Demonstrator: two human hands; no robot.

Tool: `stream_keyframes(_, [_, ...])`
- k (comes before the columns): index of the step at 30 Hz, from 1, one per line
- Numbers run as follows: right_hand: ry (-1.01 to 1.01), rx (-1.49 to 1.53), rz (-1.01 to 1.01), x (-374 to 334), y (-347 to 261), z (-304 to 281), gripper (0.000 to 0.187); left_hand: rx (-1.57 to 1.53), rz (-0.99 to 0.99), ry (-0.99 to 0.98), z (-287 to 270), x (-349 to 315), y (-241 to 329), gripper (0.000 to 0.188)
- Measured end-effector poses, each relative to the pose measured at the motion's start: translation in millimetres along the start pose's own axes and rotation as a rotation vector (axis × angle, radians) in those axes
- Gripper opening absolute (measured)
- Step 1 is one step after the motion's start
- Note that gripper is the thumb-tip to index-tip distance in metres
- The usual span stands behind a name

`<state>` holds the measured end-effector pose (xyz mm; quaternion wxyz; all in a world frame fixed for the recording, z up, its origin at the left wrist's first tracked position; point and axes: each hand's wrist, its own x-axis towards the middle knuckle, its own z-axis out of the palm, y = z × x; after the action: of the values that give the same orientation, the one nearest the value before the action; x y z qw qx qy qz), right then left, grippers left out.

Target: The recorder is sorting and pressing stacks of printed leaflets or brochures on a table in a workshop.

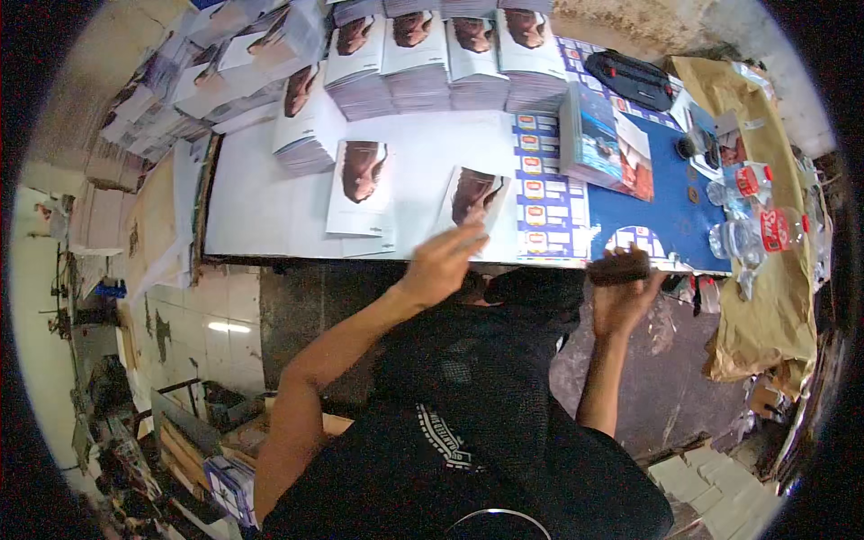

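Observation:
My left hand (443, 267) reaches over the table's near edge, fingers stretched out and resting on the lower part of a white booklet (477, 189) with a brown picture on its cover. My right hand (619, 301) is closed around a dark brown block (619, 268) and holds it at the near edge, to the right of the booklet. Left of that booklet lies a small pile of the same kind, its top booklet (360, 189) facing up. The fingertips of my left hand are slightly blurred.
Tall stacks of booklets (416, 85) line the back, with more bundles (216, 81) at the far left. To the right are a pile of colourful brochures (594, 144), a black pouch (630, 79), plastic bottles (781, 230) and brown paper (765, 306). White sheeting (243, 198) covers the table's left part.

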<state>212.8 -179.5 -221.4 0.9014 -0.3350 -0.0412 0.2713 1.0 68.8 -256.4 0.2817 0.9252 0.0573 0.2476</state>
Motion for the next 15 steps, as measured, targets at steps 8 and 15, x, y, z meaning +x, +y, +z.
stream_keyframes(8, [0.004,-1.174,-0.510,53.0,-27.7,-12.9,0.038,0.348,-0.166,0.216,-92.4,-35.5,-15.8,0.040])
stream_keyframes(15, [-0.672,-1.867,-0.522,161.8,-14.1,5.6,0.057,0.200,-0.329,0.167,-99.3,-29.6,-12.7,0.059])
